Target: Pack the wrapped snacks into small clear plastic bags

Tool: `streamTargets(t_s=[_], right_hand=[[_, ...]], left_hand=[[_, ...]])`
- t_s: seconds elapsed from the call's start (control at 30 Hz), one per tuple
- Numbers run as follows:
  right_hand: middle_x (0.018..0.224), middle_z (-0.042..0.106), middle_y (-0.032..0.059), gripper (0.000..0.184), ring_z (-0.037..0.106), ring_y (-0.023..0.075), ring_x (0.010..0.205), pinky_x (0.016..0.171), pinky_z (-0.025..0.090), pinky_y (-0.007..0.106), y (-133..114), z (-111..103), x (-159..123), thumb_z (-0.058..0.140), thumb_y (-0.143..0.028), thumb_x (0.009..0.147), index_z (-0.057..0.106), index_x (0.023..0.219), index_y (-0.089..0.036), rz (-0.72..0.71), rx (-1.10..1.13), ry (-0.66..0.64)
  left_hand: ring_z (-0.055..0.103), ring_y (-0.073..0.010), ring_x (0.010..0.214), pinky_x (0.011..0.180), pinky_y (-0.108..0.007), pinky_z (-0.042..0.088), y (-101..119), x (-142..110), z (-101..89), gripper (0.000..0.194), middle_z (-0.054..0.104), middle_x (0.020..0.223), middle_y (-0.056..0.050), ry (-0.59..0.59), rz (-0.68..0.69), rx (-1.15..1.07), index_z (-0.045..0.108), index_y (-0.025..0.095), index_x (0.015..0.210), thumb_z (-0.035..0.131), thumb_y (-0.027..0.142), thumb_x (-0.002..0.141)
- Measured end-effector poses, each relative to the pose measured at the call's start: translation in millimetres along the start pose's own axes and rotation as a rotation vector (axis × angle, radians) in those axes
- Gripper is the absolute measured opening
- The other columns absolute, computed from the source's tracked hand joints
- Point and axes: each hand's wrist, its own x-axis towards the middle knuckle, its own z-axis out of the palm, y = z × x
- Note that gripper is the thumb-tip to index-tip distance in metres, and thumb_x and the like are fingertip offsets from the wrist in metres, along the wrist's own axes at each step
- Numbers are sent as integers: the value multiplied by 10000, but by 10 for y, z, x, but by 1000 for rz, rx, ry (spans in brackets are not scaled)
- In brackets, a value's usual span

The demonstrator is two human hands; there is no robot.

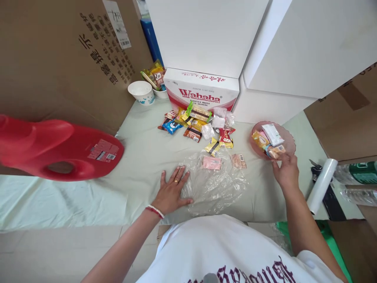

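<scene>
My left hand (172, 190) lies flat with fingers spread on the cloth, at the left edge of a clear plastic bag (218, 192). A pink packet (211, 162) rests on the bag, with a pale brown wrapped snack (238, 161) at its upper right edge. At the near rim of a pink translucent bowl (290, 141), my right hand (285, 173) has its fingers closed around the end of a small tan snack packet (276, 151). Beside that packet in the bowl are a white packet (273, 134) and an orange-yellow packet (260, 139).
Several wrapped snacks (196, 124) are heaped before a Wahaha carton (203, 92). Paper cups (141, 93) stand back left. A red jug (73, 149) is at left. Right of the bowl lie a white roll (322, 184) and plastic bottles (357, 173).
</scene>
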Motion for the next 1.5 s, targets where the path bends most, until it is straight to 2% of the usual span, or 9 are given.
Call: streamTargets(t_s=[0.1,0.2,0.3,0.43,0.57,0.77,0.97,1.27,1.5], right_hand=[[1332,576,184,382,564,326,1205,977,496,500,-612,-70,-25,534,-284,951,614,1310,-185,-159,124,48],[1396,603,135,396,533,292,1292,1108,432,498,-1308,70,-265,507,-240,990,591,1376,-226,-591,290,-266],[1543,498,139,471,407,312,1440,1165,384,513,-1658,302,-540,545,-258,985,549,1452,-201,-723,303,-501],[1519,521,151,437,435,318,1412,1129,419,500,-1642,389,-464,566,-296,980,597,1400,-180,-689,329,-649],[1205,700,133,336,591,295,1151,1007,483,450,-1863,427,316,488,-351,1012,679,1241,-196,-564,335,-615],[1418,566,205,521,472,366,1268,1060,398,500,-2762,1168,1548,518,-246,949,493,1447,-93,-420,197,-347],[1274,556,214,460,454,342,1179,1018,376,496,-3162,1644,1699,656,-266,888,583,1310,-98,-208,217,-321],[1008,630,70,349,533,230,937,865,458,387,-2553,932,1645,646,-455,893,633,1098,-172,-262,660,-328],[916,698,-4,485,630,186,780,699,473,274,-2359,214,717,679,-570,868,684,1183,-201,-650,745,-1241]], left_hand=[[133,-399,1579,1185,-723,-90,-108,99,-147,1114,95,1714,-153,-102,41,-26,215,268,1632,676,749,738],[89,-403,1586,1186,-725,-71,-166,134,-267,1169,38,1719,-156,-178,62,-48,199,288,1633,742,715,690],[65,-406,1587,1193,-722,-40,-226,42,-291,1190,24,1722,-153,-182,37,-68,193,298,1633,799,626,662],[113,-402,1582,1205,-717,-15,-286,-212,-172,1081,97,1719,-148,-74,15,-122,221,275,1628,763,487,717],[164,-364,1580,1216,-700,-38,-211,-350,-33,864,185,1708,-124,35,-16,-178,331,251,1591,626,280,780],[266,-304,1557,1231,-666,-68,-106,-335,-42,518,328,1668,-71,98,-31,-289,505,300,1482,468,403,975],[328,-245,1534,1250,-645,-23,-90,-317,-79,461,448,1608,-9,141,-98,-396,636,345,1335,268,390,1061],[338,-329,1521,1238,-674,-64,-18,-267,-50,574,399,1635,-68,150,-83,-270,565,318,1419,639,516,886],[230,-375,1555,1196,-678,-173,-26,-224,-80,924,277,1686,-111,65,-63,-256,368,309,1572,735,600,776]])
